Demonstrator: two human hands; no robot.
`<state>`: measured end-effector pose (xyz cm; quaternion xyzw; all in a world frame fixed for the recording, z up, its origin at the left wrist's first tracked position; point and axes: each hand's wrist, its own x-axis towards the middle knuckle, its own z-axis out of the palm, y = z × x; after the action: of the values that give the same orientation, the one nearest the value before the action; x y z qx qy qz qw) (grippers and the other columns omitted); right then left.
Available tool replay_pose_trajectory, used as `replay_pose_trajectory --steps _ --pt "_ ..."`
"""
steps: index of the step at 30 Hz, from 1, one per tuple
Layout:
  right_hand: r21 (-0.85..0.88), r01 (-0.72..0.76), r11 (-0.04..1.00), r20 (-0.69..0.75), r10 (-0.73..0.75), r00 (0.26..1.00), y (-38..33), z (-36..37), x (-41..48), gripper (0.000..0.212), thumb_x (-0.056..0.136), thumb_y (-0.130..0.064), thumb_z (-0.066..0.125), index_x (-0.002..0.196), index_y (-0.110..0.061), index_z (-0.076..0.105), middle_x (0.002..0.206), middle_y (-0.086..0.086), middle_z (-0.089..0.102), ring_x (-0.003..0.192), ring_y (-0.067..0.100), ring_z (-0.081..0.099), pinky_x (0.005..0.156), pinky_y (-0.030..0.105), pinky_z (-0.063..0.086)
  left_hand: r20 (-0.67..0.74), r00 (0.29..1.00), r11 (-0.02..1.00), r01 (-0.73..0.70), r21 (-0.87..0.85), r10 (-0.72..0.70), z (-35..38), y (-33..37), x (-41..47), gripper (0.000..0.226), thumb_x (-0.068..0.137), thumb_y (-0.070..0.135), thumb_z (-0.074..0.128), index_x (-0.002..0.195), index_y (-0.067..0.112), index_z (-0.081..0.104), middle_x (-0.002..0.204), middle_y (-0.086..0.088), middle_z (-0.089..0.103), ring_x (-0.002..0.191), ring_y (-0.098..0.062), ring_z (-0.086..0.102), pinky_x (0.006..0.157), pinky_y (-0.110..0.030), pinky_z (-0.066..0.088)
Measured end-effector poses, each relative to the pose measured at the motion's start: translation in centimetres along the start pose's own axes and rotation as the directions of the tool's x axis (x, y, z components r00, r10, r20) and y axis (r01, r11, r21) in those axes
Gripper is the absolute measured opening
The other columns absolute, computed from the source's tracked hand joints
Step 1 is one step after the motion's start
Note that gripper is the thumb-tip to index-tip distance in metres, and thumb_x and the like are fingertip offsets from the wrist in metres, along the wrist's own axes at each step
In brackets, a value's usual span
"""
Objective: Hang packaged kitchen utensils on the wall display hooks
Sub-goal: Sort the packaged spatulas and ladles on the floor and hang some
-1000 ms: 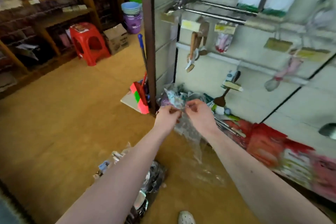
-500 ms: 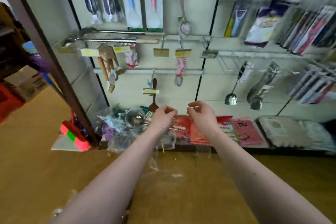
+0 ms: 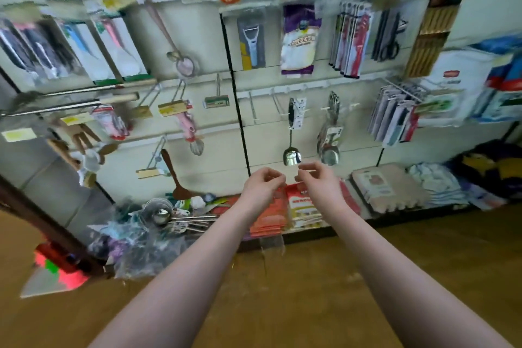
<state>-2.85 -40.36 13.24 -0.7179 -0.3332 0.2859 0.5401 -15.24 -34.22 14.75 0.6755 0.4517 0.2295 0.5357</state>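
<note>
My left hand (image 3: pixel 262 186) and my right hand (image 3: pixel 317 183) are raised side by side before the wall display, each pinching the top edge of a clear plastic package (image 3: pixel 272 246) that hangs down between my forearms. Its contents are too faint to make out. Just above my fingers hangs a steel ladle (image 3: pixel 292 133) with a card tag, and a bundle of bagged ladles (image 3: pixel 330 133) hangs to its right. Bare wire hooks (image 3: pixel 252 107) stick out of the panel to the ladle's left. Other packaged utensils fill the hooks higher up.
A heap of bagged utensils and strainers (image 3: pixel 158 223) lies on the floor at the lower left of the wall. Red packets (image 3: pixel 302 206) and foam mats (image 3: pixel 387 189) line the base shelf. A dark post (image 3: pixel 42 223) and a pink dustpan (image 3: pixel 59 265) stand at left.
The view swung from the floor and shop aisle to face the wall display. Both hands rose with the clear package, from beside the floor heap to just under the hanging ladles.
</note>
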Motion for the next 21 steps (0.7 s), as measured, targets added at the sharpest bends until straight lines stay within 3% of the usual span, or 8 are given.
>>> replay_pose_trajectory --steps 9,16,21 --pt "0.092 -0.037 0.995 -0.022 0.039 0.999 2.5 -3.3 4.5 0.014 0.095 -0.02 0.053 0.109 -0.019 0.057 0.098 0.005 0.067 0.081 0.018 0.068 0.074 0.04 0.059 0.041 0.999 1.0 0.019 0.008 -0.019 4.5 1.2 4.7 0.012 0.094 0.024 0.057 0.101 0.014 0.06 0.099 -0.007 0.069 0.078 -0.015 0.065 0.063 -0.025 0.051" --pt "0.056 -0.088 0.995 -0.032 0.09 0.995 3.5 -1.8 12.0 0.012 0.094 -0.026 0.053 0.106 -0.024 0.055 0.098 0.002 0.064 0.086 0.022 0.068 0.076 0.047 0.058 0.081 0.996 0.997 0.036 -0.064 -0.031 4.0 1.5 12.6 0.015 0.095 0.023 0.056 0.104 0.011 0.058 0.099 -0.006 0.068 0.072 -0.013 0.066 0.052 -0.017 0.048" --pt "-0.006 -0.103 0.995 0.001 0.103 0.995 2.8 0.2 18.2 0.017 0.094 -0.028 0.054 0.11 -0.022 0.055 0.104 0.0 0.062 0.093 0.022 0.064 0.077 0.047 0.057 0.06 0.997 0.994 0.05 -0.101 -0.044 2.3 2.0 19.8 0.016 0.095 0.024 0.055 0.104 0.01 0.058 0.099 -0.007 0.068 0.078 -0.02 0.064 0.07 -0.03 0.048"
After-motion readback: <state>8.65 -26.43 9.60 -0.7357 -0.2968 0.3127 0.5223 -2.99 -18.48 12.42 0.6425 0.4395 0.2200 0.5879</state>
